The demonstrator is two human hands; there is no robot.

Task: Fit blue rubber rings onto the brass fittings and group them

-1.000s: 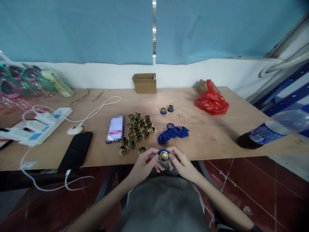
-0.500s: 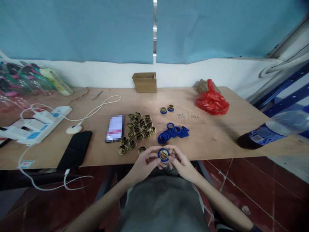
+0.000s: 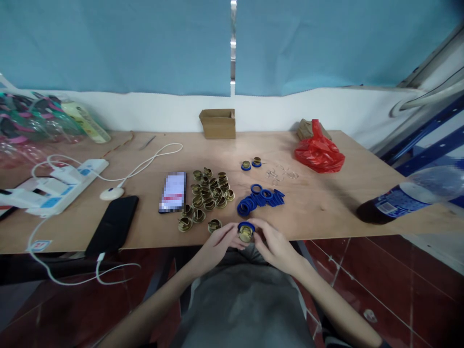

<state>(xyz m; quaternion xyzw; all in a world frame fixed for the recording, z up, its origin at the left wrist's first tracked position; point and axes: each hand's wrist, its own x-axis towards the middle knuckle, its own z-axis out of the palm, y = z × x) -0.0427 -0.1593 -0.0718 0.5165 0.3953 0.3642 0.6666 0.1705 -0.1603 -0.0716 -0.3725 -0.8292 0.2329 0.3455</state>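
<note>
- Pinching one brass fitting (image 3: 245, 234) between both hands, just off the near edge of the table (image 3: 326, 212), above the lap.
- Left hand (image 3: 217, 244) has its fingertips closed on the fitting's left side.
- Right hand (image 3: 273, 246) has its fingertips closed on the right side, with the fingers curled round it.
- A blue ring (image 3: 246, 225) sits on the fitting along its far, upper edge.
- The fitting is round and short, with no clear long side. Its brass face is turned up toward the camera and its axis leans slightly toward the table.
- One loose brass piece (image 3: 214, 224) lies on the table just beyond the left hand.
- The brass pile (image 3: 209, 192) sits behind that, and the pile of blue rings (image 3: 259, 198) is just beside it on the right.
- A phone (image 3: 173, 192) lies flat left of the brass pile, with a black case (image 3: 114, 224) further left near the edge.
- Two ringed fittings (image 3: 251, 164) stand side by side beyond the blue rings.
- A power strip (image 3: 54, 186) with a white cable is on the far left.
- A bottle (image 3: 409, 193) lies on its side on the far right, cap end pointing right.
- A red bag (image 3: 319, 152) and a cardboard box (image 3: 217, 123) sit at the back by the wall.
</note>
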